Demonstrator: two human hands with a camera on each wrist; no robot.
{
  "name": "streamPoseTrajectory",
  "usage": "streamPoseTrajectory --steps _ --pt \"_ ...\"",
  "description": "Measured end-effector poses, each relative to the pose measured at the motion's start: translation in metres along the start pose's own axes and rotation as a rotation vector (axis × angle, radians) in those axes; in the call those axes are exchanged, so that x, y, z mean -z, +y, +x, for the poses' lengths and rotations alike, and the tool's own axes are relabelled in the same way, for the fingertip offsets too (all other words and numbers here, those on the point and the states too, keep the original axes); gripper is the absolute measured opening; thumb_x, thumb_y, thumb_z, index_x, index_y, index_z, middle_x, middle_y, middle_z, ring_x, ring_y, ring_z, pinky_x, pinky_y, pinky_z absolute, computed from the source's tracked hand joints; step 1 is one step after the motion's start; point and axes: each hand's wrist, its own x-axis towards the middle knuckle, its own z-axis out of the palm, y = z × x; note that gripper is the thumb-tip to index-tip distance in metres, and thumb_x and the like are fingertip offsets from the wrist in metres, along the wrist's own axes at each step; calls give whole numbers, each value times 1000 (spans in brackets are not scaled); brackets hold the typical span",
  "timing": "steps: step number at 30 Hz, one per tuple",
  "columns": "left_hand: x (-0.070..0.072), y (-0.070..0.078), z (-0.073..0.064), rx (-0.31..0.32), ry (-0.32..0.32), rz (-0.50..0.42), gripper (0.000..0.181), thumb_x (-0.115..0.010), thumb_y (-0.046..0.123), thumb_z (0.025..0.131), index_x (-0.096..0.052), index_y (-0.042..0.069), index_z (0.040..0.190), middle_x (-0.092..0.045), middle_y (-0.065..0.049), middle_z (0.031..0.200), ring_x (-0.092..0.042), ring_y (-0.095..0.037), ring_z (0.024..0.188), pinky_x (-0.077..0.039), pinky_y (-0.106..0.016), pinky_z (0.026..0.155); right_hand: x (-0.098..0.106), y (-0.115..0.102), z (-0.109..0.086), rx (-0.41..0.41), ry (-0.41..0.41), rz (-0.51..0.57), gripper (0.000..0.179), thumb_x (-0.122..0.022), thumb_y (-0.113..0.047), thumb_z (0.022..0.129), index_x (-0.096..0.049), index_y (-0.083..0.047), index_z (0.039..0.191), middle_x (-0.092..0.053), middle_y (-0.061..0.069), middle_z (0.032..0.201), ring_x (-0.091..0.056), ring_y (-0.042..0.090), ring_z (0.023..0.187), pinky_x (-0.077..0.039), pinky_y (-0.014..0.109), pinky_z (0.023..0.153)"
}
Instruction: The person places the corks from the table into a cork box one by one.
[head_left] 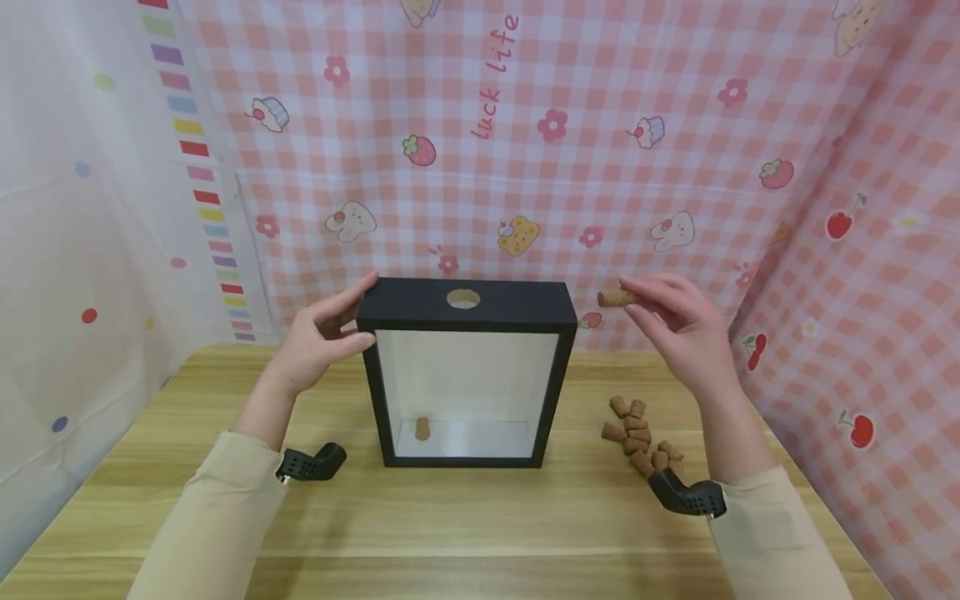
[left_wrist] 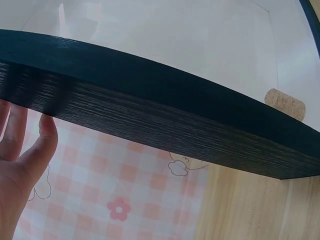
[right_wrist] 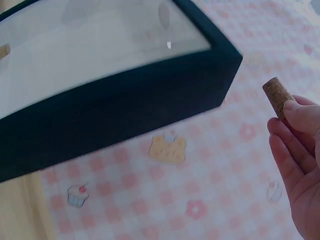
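Observation:
A black box frame (head_left: 471,305) with a clear front and white inside stands upright on the table, a round hole (head_left: 463,298) in its top. One cork (head_left: 423,428) stands inside on its floor, left of the middle; the left wrist view shows that cork (left_wrist: 285,104) too. My left hand (head_left: 318,337) holds the frame's upper left corner, thumb at the front edge and fingers toward the back. Out to the right of the frame, level with its top, my right hand (head_left: 678,325) pinches another cork (right_wrist: 277,97) between thumb and fingers, one end sticking out toward the frame.
Several loose corks (head_left: 637,433) lie in a pile on the wooden table (head_left: 465,533), right of the frame and by the right forearm. A pink checked curtain (head_left: 480,167) hangs close behind the frame. Each wrist wears a black camera mount (head_left: 311,463).

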Motion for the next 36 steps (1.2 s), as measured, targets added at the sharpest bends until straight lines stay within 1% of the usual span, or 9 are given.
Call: streamPoseTrajectory --steps 5,9,11,12,16,20,26,31,36 --pt "0 -1 0 -1 8 24 67 -65 -7 89 -45 14 150 -38 -3 156 -44 -15 136 -46 -24 96 -12 -15 18 95 -72 39 41 -63 28 78 -69 10 115 -65 10 113 -60 16 99 -49 20 84" --pt "-1 -1 0 -7 8 7 67 -65 -8 89 -45 13 150 -38 -5 156 -47 -13 134 -47 -24 94 -24 -24 29 122 -132 -4 41 -66 26 78 -71 7 114 -65 11 111 -58 15 102 -49 21 85" --pt "-1 -1 0 -11 7 0 67 -65 -9 89 -45 13 149 -38 -5 155 -48 -13 133 -47 -24 94 -30 -27 33 138 -160 -44 40 -68 23 79 -71 5 114 -65 12 111 -58 16 105 -48 22 87" --pt "-1 -1 0 -13 7 -2 67 -65 -9 89 -45 13 149 -39 -4 155 -47 -12 133 -47 -24 94 -34 -28 35 150 -169 -70 39 -69 21 79 -72 4 114 -66 13 111 -58 17 105 -48 22 85" --pt "-1 -1 0 -22 7 -8 67 -64 -9 89 -46 13 149 -40 -1 154 -47 -12 133 -47 -24 94 -48 -32 45 208 -215 -142 37 -73 15 80 -73 0 114 -68 11 109 -59 20 102 -46 24 82" --pt "-2 -1 0 -28 5 -18 66 -64 -10 89 -47 13 149 -40 -2 154 -47 -12 133 -47 -24 95 -63 -35 53 251 -250 -162 34 -74 12 81 -74 -1 112 -67 10 109 -61 22 100 -47 25 83" --pt "-1 0 0 -11 7 -8 67 -65 -9 89 -46 13 149 -40 -3 154 -47 -12 133 -45 -25 97 -79 -38 62 247 -293 -156 33 -74 8 83 -74 -2 114 -66 10 113 -59 22 106 -48 33 90" --pt "-1 -1 1 -5 7 5 67 -65 -7 89 -46 14 149 -42 -2 153 -49 -12 132 -44 -24 98 -90 -39 68 239 -326 -180 31 -74 5 85 -74 -3 115 -67 11 111 -60 23 103 -49 35 86" --pt "0 -2 1 -18 2 -33 67 -65 -10 88 -46 13 149 -43 -2 153 -51 -12 130 -46 -25 97 -100 -42 75 235 -368 -223 30 -74 1 87 -74 -4 116 -66 12 111 -61 23 100 -50 35 83"
